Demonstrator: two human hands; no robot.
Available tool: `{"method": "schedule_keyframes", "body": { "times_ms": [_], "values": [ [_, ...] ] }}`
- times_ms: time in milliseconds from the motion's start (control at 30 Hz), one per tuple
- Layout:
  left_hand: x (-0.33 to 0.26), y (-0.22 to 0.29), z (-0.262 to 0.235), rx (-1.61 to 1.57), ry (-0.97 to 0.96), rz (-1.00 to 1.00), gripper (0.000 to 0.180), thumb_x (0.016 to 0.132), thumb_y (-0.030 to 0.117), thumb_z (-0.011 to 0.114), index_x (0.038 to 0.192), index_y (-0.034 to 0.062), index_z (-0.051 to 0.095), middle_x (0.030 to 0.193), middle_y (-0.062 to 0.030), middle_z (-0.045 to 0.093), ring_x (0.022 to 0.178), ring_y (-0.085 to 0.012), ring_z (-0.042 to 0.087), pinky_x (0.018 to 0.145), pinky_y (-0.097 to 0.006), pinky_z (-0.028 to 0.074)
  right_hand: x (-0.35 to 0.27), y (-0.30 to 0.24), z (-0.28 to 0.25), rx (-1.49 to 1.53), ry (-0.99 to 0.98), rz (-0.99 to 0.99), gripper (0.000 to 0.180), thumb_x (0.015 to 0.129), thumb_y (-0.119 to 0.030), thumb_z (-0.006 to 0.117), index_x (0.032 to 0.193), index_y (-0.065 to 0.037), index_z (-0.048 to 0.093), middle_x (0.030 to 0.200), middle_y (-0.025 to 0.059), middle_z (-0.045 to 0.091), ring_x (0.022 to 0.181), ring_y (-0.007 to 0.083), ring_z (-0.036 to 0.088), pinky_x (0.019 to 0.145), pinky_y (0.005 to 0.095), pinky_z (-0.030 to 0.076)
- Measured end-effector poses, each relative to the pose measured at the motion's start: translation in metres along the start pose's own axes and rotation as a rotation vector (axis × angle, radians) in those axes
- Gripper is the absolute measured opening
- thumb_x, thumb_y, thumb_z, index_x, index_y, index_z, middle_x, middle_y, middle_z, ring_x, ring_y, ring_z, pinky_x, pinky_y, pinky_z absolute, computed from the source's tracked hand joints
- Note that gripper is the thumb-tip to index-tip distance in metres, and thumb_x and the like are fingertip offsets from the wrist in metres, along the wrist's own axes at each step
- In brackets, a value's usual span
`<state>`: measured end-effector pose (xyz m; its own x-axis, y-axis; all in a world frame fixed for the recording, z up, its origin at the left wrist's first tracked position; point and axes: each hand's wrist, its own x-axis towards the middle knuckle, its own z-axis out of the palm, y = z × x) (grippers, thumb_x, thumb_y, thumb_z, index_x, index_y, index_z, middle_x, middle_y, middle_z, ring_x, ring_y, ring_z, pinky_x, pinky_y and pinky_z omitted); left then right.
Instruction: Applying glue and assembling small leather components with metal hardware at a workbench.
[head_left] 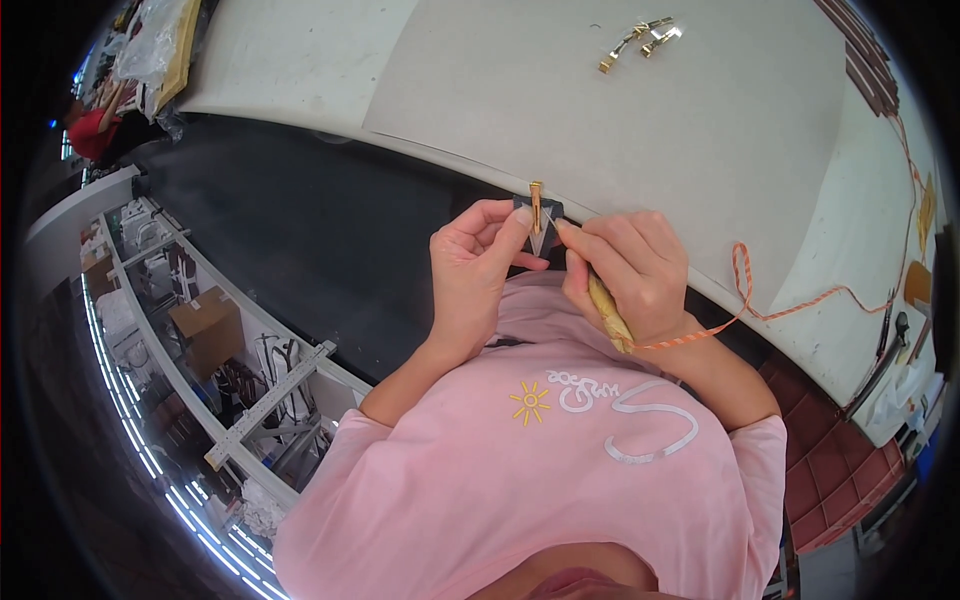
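Both hands meet at the near edge of the white table point(700, 120), close to my chest. My left hand point(475, 265) pinches a small dark piece with a gold metal clip point(537, 208) sticking up from it. My right hand point(630, 270) touches the same piece with its fingertips and grips a yellowish tool point(610, 312) in its palm. An orange cord point(760, 305) trails from my right hand over the table edge to the right.
Several gold metal clips point(640, 40) lie far out on a large grey sheet point(600, 100). Brown parts point(865, 65) and tools point(885, 355) sit along the table's right edge. Left of me is a dark floor with shelving point(200, 340); a person in red point(92, 130) is at the far left.
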<state>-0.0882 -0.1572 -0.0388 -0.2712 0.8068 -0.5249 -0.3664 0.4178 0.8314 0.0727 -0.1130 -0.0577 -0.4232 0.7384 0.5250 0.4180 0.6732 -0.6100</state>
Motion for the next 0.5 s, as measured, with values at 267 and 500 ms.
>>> {"method": "schedule_keyframes", "body": {
  "times_ms": [267, 500],
  "values": [
    [0.002, -0.002, -0.001, -0.015, -0.002, 0.009, 0.014, 0.095, 0.010, 0.062, 0.099, -0.0022, 0.067, 0.089, -0.0071, 0.071, 0.072, -0.0069, 0.064, 0.061, -0.024, 0.058, 0.000, 0.000, -0.002, -0.011, -0.009, -0.021, 0.025, 0.064, 0.000, 0.071, 0.089, -0.004, 0.068, 0.077, 0.0014, 0.059, 0.069, 0.0174, 0.055, 0.062, 0.0308, 0.042],
    [0.001, 0.014, -0.009, 0.018, -0.155, -0.046, 0.018, 0.098, 0.014, 0.058, 0.103, -0.0010, 0.065, 0.089, -0.0084, 0.070, 0.073, -0.0118, 0.066, 0.063, -0.024, 0.055, 0.001, 0.000, -0.020, 0.273, -0.026, 0.178, 0.023, 0.072, 0.001, 0.071, 0.095, -0.001, 0.069, 0.081, 0.0067, 0.066, 0.061, 0.0191, 0.059, 0.057, 0.0313, 0.047]
  ]
}}
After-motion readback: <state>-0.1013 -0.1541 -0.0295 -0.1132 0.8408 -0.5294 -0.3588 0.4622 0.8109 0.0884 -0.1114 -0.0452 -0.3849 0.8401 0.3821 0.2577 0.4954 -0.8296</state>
